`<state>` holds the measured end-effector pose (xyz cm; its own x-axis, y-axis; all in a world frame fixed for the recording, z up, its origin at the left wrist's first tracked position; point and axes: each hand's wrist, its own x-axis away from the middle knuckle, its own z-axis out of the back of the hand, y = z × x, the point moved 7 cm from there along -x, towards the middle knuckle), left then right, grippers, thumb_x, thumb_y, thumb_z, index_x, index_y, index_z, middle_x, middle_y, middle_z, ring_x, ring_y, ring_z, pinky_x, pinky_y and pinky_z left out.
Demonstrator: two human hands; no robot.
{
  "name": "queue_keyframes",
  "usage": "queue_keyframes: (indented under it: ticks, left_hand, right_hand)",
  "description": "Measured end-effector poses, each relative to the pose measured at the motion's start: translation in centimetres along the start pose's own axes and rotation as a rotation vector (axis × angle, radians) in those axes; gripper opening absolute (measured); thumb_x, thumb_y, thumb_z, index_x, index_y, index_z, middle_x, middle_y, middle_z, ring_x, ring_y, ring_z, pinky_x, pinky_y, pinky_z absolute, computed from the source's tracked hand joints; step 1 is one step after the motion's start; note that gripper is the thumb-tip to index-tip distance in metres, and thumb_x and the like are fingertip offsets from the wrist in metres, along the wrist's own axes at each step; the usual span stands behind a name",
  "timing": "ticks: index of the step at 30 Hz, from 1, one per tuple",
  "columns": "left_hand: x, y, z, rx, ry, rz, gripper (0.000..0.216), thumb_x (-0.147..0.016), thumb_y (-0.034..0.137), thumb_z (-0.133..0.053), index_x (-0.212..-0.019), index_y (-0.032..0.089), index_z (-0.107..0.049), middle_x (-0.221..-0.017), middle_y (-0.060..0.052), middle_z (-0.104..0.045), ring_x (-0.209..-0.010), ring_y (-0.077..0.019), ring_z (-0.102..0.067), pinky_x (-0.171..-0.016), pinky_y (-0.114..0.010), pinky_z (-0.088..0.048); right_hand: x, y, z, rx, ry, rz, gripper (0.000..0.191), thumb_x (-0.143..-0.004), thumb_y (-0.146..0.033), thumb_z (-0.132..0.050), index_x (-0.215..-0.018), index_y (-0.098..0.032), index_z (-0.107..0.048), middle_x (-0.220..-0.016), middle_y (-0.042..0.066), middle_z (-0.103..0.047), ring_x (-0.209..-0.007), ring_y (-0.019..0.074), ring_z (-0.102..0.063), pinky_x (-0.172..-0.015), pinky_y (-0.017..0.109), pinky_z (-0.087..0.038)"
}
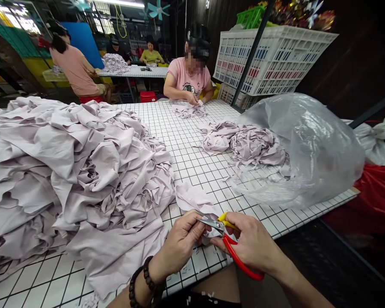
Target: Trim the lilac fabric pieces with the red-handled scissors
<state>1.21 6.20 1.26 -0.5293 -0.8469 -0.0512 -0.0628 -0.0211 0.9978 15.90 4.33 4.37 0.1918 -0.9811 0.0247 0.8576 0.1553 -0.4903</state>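
Observation:
My right hand [252, 239] is closed around the handles of a pair of scissors [235, 254], one handle red and the other yellow. Their blades are parted and point left, reaching to the fingers of my left hand [182, 239]. Between its thumb and fingers, my left hand pinches a piece of pale lilac fabric [195, 199], which trails away over the table. The pinched edge is partly hidden by fingers and blades. A large heap of the same fabric [93, 171] rises just left of my hands.
The grid-patterned table [186, 158] carries a clear plastic bag [321, 158] on the right, beside a smaller fabric pile [250, 143]. Across it sits a co-worker [189, 77] handling fabric. A white crate [272, 60] stands behind the bag. Other people sit farther back.

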Motion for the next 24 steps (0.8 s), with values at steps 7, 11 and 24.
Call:
queue_keyframes:
  ticks: [7,11,24]
  left_hand:
    - [0.0,0.1,-0.2,-0.009,-0.009,0.007,0.029,-0.096,0.035,-0.044,-0.083,0.015,-0.06,-0.08,-0.002,-0.05,-0.068,-0.0115,-0.047,-0.062,-0.023,-0.039]
    - [0.0,0.2,-0.2,-0.03,-0.02,0.027,0.03,-0.096,0.037,-0.042,-0.084,0.015,-0.059,-0.079,-0.002,-0.049,-0.068,-0.0121,-0.047,-0.062,-0.024,-0.04]
    - [-3.3,-6.5,-0.9,-1.05,-0.05,0.078,0.033,-0.078,0.022,-0.056,-0.111,0.019,-0.056,-0.102,-0.009,-0.058,-0.093,-0.0265,-0.056,-0.083,-0.039,-0.046]
  right_hand:
    - [0.2,0.3,-0.1,0.002,0.064,0.054,0.037,-0.076,-0.046,-0.065,-0.063,-0.021,-0.042,-0.057,-0.004,-0.047,-0.052,0.0104,-0.04,-0.05,0.023,-0.027]
    - [0.4,0.5,-0.4,-0.002,0.097,0.069,0.04,-0.074,-0.045,-0.066,-0.058,-0.021,-0.038,-0.052,-0.005,-0.044,-0.049,0.0091,-0.036,-0.049,0.023,-0.025]
    - [-9.2,12.3,3.1,0.061,0.195,-0.536,0.025,-0.085,-0.042,-0.054,-0.088,-0.018,-0.06,-0.081,0.006,-0.067,-0.078,0.0202,-0.062,-0.063,0.026,-0.042]
